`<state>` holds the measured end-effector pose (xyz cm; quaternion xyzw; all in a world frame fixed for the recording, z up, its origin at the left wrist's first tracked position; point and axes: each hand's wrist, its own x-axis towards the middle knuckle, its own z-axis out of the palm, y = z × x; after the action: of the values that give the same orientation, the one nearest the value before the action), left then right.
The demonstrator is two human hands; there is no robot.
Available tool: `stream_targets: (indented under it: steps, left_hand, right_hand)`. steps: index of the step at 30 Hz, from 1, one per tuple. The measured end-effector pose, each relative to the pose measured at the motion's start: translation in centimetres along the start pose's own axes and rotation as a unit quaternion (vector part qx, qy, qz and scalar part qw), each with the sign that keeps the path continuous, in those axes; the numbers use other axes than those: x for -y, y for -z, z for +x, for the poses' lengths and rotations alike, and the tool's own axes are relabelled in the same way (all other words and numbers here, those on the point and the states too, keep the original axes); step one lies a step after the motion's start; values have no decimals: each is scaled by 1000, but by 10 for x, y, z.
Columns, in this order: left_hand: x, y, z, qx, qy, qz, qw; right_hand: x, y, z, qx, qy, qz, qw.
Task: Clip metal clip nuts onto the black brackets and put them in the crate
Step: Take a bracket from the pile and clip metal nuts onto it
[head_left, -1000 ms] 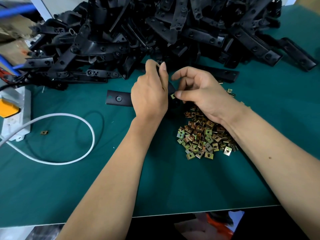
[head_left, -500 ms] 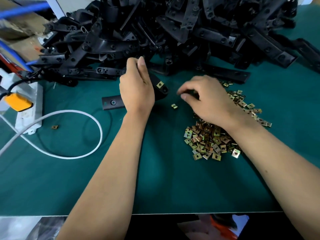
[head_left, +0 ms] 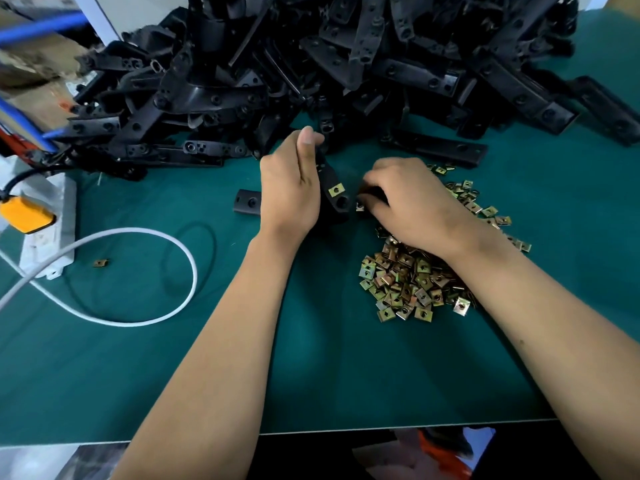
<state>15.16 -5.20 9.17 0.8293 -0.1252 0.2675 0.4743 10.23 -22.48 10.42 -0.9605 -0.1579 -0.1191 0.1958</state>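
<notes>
Your left hand (head_left: 289,188) has its grip curled round the black bracket (head_left: 334,202), one clip nut (head_left: 336,190) already seated. At three o'clock of it, your right hand (head_left: 412,202) pinches at a loose nut (head_left: 360,206) on the surface (head_left: 173,375); whether it has hold, I cannot tell. A poor pinch could flick it away. Half a second ago that hand hovered above.
</notes>
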Motion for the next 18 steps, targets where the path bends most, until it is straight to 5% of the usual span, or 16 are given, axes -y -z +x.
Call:
stream_targets:
  steps: [3, 6, 8, 18]
  left_hand:
    - [-4, -3, -3, 19, -13, -4, 1000]
    - [-7, -6, -6, 45, -37, -4, 998]
    - [-10, -8, -8, 63, -44, -2, 997]
    - [-14, -10, -9, 41, -20, 20, 999]
  right_hand:
    - [5, 0, 0, -76, -70, 177, 979]
    - [8, 0, 2, -136, -190, 447, 864]
    - [10, -1, 3, -139, -223, 502, 824]
    - [17, -7, 3, -143, -243, 491, 824]
